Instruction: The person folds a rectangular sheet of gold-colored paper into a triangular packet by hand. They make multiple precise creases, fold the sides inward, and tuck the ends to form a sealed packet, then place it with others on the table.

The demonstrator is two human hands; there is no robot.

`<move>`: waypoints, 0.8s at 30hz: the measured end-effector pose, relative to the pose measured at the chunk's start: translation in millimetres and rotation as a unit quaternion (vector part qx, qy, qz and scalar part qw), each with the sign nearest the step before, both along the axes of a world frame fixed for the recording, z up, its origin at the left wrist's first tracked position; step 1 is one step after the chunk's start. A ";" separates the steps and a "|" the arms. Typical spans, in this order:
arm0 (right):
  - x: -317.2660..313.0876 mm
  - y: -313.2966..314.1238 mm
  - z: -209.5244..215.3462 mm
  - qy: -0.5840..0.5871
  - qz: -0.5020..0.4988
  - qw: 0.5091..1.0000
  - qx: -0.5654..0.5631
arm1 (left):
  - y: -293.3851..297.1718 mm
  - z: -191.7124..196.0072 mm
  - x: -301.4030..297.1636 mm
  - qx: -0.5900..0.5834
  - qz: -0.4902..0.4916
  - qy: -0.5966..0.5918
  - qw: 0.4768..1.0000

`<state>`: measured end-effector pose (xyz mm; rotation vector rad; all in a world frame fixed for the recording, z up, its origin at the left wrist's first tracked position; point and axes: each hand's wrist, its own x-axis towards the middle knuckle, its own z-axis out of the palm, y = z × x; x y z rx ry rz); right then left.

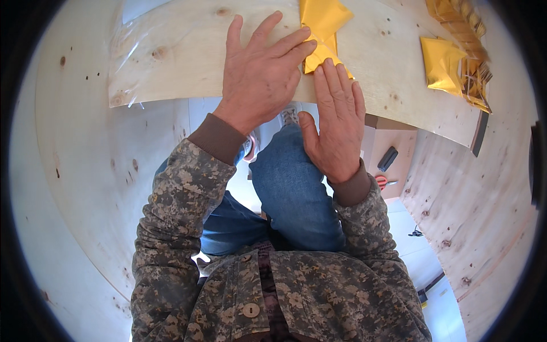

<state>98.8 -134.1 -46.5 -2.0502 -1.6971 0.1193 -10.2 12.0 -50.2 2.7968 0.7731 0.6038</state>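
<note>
On the wooden tabletop [188, 57] lies a folded piece of shiny gold foil paper [326, 17], narrowed at its middle and flaring at the far end. My left hand [259, 77] reaches in from the left, palm down with fingers spread, its two nearest fingertips touching the paper's left edge. Its thumb is mostly hidden. My right hand [337, 122] lies flat with fingers straight and close together, fingertips resting on the near corner of the paper and thumb out to the side. Neither hand grips anything.
At the right of the tabletop lies a pile of folded gold foil pieces [444, 65]. Clear plastic [128, 48] hangs over the left part. Below the table edge, a cardboard box [399, 142] has a black object [387, 159] and red-handled scissors [382, 182] by it. Wooden panels [456, 228] stand at both sides.
</note>
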 end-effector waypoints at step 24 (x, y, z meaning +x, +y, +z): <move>-8.1 10.8 -10.5 -0.065 -0.014 0.998 -0.018 | -0.6 0.7 -1.9 0.022 -0.008 0.023 0.999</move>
